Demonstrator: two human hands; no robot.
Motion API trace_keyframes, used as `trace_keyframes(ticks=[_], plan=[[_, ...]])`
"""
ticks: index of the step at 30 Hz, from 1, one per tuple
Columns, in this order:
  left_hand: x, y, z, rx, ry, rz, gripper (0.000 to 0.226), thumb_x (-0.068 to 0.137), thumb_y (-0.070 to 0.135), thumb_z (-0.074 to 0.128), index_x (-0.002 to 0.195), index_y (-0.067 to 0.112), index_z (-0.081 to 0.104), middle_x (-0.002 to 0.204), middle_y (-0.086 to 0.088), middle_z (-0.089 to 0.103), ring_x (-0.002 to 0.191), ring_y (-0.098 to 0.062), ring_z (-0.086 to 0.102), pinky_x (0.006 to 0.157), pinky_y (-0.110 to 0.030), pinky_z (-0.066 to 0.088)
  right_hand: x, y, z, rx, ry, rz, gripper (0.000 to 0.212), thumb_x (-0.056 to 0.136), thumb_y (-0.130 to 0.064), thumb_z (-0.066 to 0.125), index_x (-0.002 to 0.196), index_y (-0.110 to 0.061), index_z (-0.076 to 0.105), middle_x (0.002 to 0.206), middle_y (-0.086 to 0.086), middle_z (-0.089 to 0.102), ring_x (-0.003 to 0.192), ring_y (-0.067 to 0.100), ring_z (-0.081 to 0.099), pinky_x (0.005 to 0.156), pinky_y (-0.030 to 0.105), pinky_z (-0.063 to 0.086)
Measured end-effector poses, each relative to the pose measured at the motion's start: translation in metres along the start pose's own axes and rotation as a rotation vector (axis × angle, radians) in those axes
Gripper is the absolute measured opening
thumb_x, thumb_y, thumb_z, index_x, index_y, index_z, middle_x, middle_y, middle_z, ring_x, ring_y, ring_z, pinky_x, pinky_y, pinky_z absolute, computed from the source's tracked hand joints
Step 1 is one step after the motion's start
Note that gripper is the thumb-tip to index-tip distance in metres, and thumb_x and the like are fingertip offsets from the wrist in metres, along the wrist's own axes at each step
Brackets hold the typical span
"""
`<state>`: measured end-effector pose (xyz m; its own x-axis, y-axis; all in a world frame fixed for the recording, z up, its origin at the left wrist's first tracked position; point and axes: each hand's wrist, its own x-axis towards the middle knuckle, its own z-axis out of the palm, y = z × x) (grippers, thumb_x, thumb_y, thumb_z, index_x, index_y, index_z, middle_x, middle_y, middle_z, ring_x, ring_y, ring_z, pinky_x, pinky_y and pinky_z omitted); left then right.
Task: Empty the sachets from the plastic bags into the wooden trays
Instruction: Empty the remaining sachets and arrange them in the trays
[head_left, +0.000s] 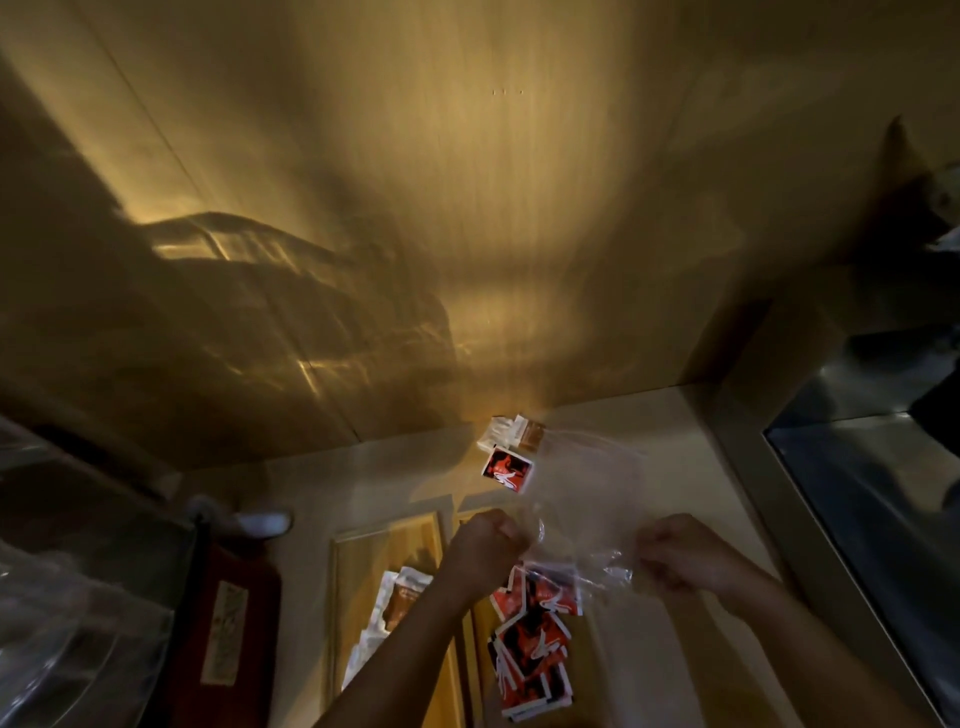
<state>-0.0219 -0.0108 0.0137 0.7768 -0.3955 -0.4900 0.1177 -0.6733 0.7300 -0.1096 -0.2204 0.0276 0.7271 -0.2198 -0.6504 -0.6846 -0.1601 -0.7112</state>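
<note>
My left hand (485, 545) and my right hand (680, 553) each grip an edge of a clear plastic bag (587, 499), held up over the trays. Red and black sachets (530, 644) lie heaped below the bag, on the right wooden tray, which is mostly hidden. The left wooden tray (363, 561) holds white and brown sachets (400, 597). One red sachet (506, 469) and a few white and brown ones (511, 431) lie on the counter beyond the trays.
A wooden wall rises behind the pale counter (337, 483). A dark red box (228, 623) and crumpled clear plastic (67, 639) sit at the left. A metal-framed dark panel (857, 493) runs along the right.
</note>
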Motion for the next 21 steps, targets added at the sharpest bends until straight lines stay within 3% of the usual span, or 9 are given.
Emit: trace_keyframes(ticks=[5, 11, 14, 21], plan=[[0.01, 0.014, -0.019, 0.034, -0.005, -0.008, 0.024, 0.089, 0.018, 0.053, 0.065, 0.02, 0.054, 0.091, -0.016, 0.069, 0.085, -0.029, 0.065, 0.08, -0.036, 0.051, 0.041, -0.035, -0.013, -0.17, 0.173, -0.105, 0.036, 0.08, 0.0, 0.054, 0.047, -0.014, 0.05, 0.037, -0.002, 0.048, 0.035, 0.012, 0.042, 0.042, 0.023, 0.032], [0.049, 0.032, -0.034, 0.029, 0.272, -0.022, 0.017, 0.088, 0.022, 0.053, 0.089, 0.009, 0.063, 0.101, -0.018, 0.069, 0.095, -0.033, 0.063, 0.08, -0.036, 0.05, 0.085, -0.079, 0.007, -0.321, 0.234, -0.261, 0.023, 0.081, -0.015, 0.057, 0.059, -0.018, 0.051, 0.067, 0.009, 0.061, 0.07, 0.027, 0.058, 0.066, 0.036, 0.046], [0.075, 0.033, -0.032, 0.065, 0.367, -0.069, 0.023, 0.087, 0.025, 0.056, 0.104, 0.01, 0.061, 0.111, -0.014, 0.067, 0.102, -0.031, 0.062, 0.083, -0.036, 0.049, 0.109, -0.09, 0.022, -0.413, 0.235, -0.317, 0.005, 0.08, -0.019, 0.06, 0.083, -0.017, 0.063, 0.093, 0.012, 0.07, 0.089, 0.031, 0.063, 0.075, 0.034, 0.047], [0.113, 0.016, -0.017, 0.186, 0.372, -0.181, 0.039, 0.085, 0.03, 0.061, 0.116, 0.008, 0.052, 0.123, -0.015, 0.058, 0.113, -0.031, 0.056, 0.093, -0.039, 0.047, 0.153, -0.092, 0.042, -0.602, 0.26, -0.342, 0.029, 0.081, -0.023, 0.048, 0.107, -0.026, 0.061, 0.115, 0.006, 0.065, 0.108, 0.029, 0.059, 0.083, 0.036, 0.046]])
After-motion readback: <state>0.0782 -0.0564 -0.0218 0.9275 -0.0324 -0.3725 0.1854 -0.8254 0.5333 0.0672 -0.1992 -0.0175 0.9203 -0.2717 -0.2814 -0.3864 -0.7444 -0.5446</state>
